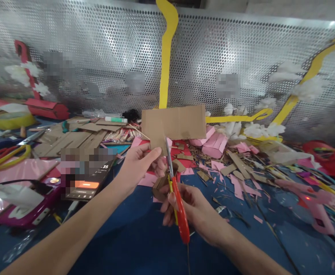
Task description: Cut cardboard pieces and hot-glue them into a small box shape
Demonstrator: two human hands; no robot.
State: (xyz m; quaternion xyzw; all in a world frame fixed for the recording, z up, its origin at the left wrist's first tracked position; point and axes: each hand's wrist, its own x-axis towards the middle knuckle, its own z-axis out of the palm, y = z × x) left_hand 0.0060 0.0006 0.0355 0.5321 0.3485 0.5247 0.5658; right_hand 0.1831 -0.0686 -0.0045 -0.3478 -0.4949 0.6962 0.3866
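A brown piece of cardboard (181, 121) is held up in front of me by my left hand (140, 164), pinched at its lower left corner between thumb and fingers. My right hand (194, 210) grips scissors (181, 214) with red and yellow handles. Their blades point up and away from me, and the tips meet the lower edge of the cardboard just right of my left thumb. A slit or crease seems to run up from there. Behind the cardboard, a tall yellow cut-out strip (166, 65) stands upright against the metal panel.
Paper and cardboard scraps (238, 172) litter the blue table (121, 236). A pink glue gun (313, 202) lies at right. On the left are a phone (89, 179), a purple power strip (38, 208) and yellow-handled scissors (11, 158). A perforated metal panel (104, 57) closes off the back.
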